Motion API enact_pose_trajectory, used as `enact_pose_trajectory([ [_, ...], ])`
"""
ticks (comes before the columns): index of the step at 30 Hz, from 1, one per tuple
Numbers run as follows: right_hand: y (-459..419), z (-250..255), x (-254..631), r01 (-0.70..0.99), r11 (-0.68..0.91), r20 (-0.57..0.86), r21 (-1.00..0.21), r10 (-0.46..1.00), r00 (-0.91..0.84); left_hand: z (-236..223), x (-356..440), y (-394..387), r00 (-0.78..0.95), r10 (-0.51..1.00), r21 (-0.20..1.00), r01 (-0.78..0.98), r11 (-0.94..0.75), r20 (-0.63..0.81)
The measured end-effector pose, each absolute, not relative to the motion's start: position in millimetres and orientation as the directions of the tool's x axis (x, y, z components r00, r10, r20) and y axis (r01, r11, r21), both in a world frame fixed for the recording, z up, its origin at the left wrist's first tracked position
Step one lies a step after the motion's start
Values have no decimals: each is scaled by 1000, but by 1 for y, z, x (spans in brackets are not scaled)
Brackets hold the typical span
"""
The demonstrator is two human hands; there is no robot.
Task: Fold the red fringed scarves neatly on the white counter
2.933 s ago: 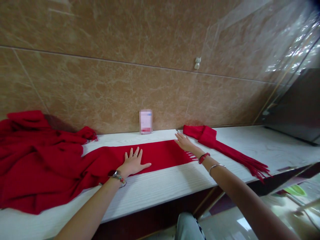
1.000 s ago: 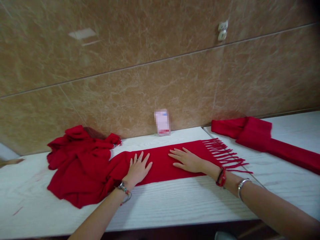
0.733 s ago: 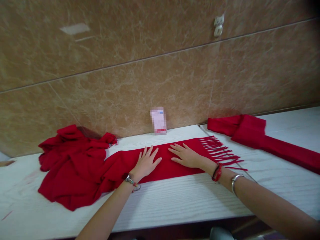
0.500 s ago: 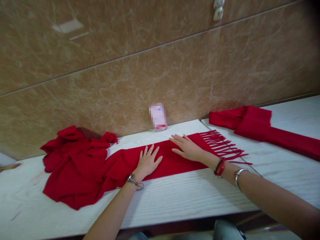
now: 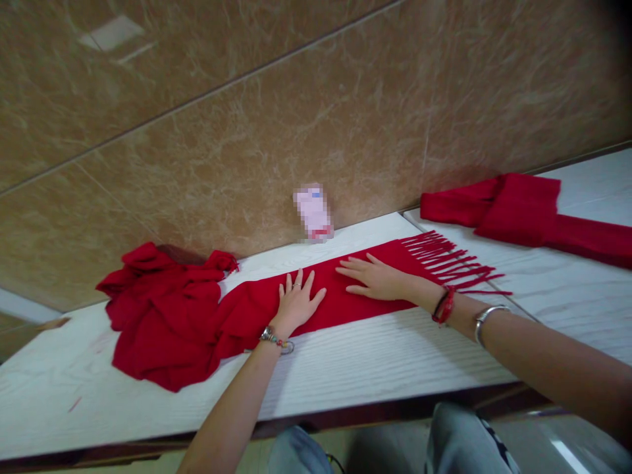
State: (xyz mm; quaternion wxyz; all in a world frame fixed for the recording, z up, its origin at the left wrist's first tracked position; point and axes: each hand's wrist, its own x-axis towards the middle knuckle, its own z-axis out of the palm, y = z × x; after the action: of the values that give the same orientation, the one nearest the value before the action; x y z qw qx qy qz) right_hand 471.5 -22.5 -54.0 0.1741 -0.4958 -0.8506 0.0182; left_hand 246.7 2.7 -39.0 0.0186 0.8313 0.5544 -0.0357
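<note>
A red scarf (image 5: 257,303) lies along the white tabletop, its right part spread smooth and its left part bunched in a loose heap. Thin fringe strands fan out at its right end. My left hand (image 5: 297,304) rests flat on the scarf near its middle, fingers spread, next to the wrinkled section. Palm down and fingers apart, my right hand (image 5: 372,278) lies on the smooth stretch closer to the fringe. Neither hand grips the cloth.
A second red scarf, folded (image 5: 523,210), lies at the right against the brown marbled wall (image 5: 237,158). A pixelated pink item (image 5: 313,212) leans on the wall behind the scarf. The white table (image 5: 375,355) has its front edge close to my legs.
The camera view has tilted and shifted a little. Both hands stay flat on the scarf, in nearly the same places, and the scarf looks unchanged.
</note>
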Motion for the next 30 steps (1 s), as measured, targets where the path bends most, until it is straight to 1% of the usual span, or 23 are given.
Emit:
enact_pose_trajectory([
  [2, -20, -59, 474, 833, 520, 216, -190, 850, -481, -39, 247, 3, 378, 922, -15, 924, -381, -86],
  [4, -16, -65, 484, 853, 493, 199, -171, 865, -460, -38, 246, 3, 377, 922, -17, 925, -380, -86],
  [8, -8, -75, 520, 935, 332, 174, -121, 935, -309, -37, 244, 3, 382, 920, -2, 924, -383, -84],
  [10, -6, -77, 535, 967, 239, 196, -92, 956, -218, -38, 243, 3, 379, 922, -3, 925, -381, -82],
  [12, -7, -74, 537, 980, 182, 269, -84, 951, -154, -39, 243, 3, 379, 922, -6, 925, -381, -76],
  [14, -10, -68, 524, 973, 200, 339, -112, 928, -152, -40, 243, 3, 382, 921, -3, 924, -384, -70],
  [16, -15, -62, 499, 939, 314, 356, -143, 901, -248, -40, 243, 3, 383, 921, 1, 923, -384, -66],
  [19, -23, -57, 464, 849, 507, 274, -147, 846, -458, -41, 243, 3, 385, 921, 8, 923, -385, -59],
  [21, -26, -58, 454, 823, 550, 224, -144, 828, -514, -41, 243, 3, 385, 921, 10, 923, -385, -54],
  [25, -22, -67, 474, 874, 475, 234, -103, 865, -443, -41, 243, 3, 379, 925, 6, 926, -379, -33],
  [30, -10, -78, 536, 960, 280, 240, -19, 933, -267, -41, 242, 3, 387, 922, 18, 922, -386, -18],
])
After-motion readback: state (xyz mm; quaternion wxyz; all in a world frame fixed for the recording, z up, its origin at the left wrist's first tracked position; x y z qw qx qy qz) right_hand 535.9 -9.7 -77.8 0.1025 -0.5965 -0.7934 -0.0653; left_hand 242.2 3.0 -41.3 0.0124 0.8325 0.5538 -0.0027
